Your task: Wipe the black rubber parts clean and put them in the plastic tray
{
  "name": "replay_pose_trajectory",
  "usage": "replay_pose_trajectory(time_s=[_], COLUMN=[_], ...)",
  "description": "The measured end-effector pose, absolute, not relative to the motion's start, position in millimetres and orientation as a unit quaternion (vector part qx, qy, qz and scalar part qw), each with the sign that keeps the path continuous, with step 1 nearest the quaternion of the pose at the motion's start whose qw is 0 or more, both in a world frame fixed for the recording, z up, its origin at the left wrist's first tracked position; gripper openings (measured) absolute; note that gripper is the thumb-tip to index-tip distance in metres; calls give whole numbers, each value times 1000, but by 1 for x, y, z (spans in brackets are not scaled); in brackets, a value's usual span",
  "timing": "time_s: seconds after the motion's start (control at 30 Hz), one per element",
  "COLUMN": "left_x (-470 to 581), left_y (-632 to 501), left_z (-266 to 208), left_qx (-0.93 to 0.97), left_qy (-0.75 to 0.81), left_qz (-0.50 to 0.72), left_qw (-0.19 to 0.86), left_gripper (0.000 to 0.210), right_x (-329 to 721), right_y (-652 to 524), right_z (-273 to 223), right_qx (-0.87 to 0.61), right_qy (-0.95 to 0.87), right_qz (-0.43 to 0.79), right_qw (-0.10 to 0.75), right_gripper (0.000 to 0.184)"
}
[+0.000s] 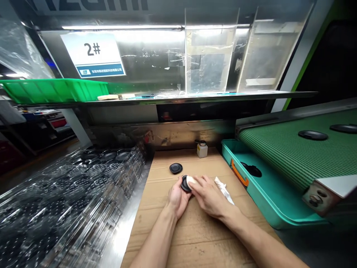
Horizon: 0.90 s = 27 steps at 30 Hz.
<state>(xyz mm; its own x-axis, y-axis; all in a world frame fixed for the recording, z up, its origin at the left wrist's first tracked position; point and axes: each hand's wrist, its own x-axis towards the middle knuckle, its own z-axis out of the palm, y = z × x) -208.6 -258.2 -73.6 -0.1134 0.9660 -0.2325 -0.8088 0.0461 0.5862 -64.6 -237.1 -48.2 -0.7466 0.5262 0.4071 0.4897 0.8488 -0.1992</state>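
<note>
My left hand (177, 199) is closed around a round black plastic part (184, 184), held just above the cardboard (156, 216). My right hand (209, 195) presses a small white pad (191, 181) against the face of that part; the fingers partly cover the pad. A second black part (176, 168) lies on the cardboard a little beyond my left hand. Beside my right hand rests a crumpled white cloth (224, 190). Farther back stands a small white bottle (202, 149) with a dark cap.
Stacked clear trays (92, 208) with black parts fill the left side. To the right, a teal bin (267, 203) with an orange handle (239, 173) holds black parts below a green conveyor belt (279, 149). A green basket (55, 90) sits on the shelf (195, 99) above.
</note>
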Motion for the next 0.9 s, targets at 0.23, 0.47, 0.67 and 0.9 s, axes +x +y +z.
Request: replay_pose_trajectory(time_s=[0.23, 0.47, 0.67, 0.9], left_x=[-212, -208, -205, -195], left_y=[-258, -259, -261, -259], left_z=[-78, -75, -75, -75], left_qx=[117, 119, 138, 158], left_qy=[290, 244, 232, 206], left_qz=[674, 675, 652, 683], left_qw=[670, 686, 708, 683], left_gripper=[26, 28, 32, 35], right_x=[-60, -65, -71, -83], right_y=[-227, -221, -226, -237], right_z=[-55, -66, -68, -69], right_qx=[-356, -350, -390, -351], right_qy=[-899, -851, -845, -858], right_qz=[22, 104, 87, 90], right_qw=[255, 376, 355, 365], right_gripper=[33, 34, 35, 36])
